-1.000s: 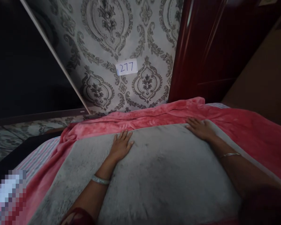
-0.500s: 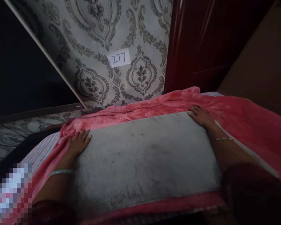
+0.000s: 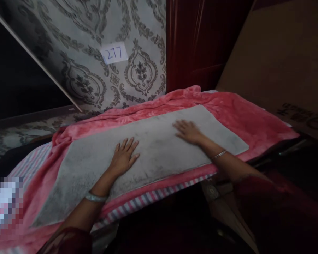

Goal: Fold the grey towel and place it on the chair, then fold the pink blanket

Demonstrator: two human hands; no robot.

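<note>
A grey rectangular mat or cloth (image 3: 159, 151) lies spread over a pink plush blanket (image 3: 233, 113). Dark smudges or creases mark its surface. My left hand (image 3: 124, 157) rests on the left-middle part of the grey piece, palm down, fingers spread. Farther right, my right hand (image 3: 188, 131) is over the same piece, open and slightly blurred. Neither hand grips anything. Beneath the pink blanket, a striped cloth (image 3: 148, 197) shows along the near edge.
A patterned wall (image 3: 95, 70) with a paper marked 277 (image 3: 114, 53) stands behind. A dark red panel (image 3: 193, 46) and a large cardboard box (image 3: 281, 63) are at the right. A dark panel (image 3: 16, 77) leans at the left.
Both hands have left the side edges of the grey piece and moved inward onto its middle. The view has shifted, showing more of the box and the near edge.
</note>
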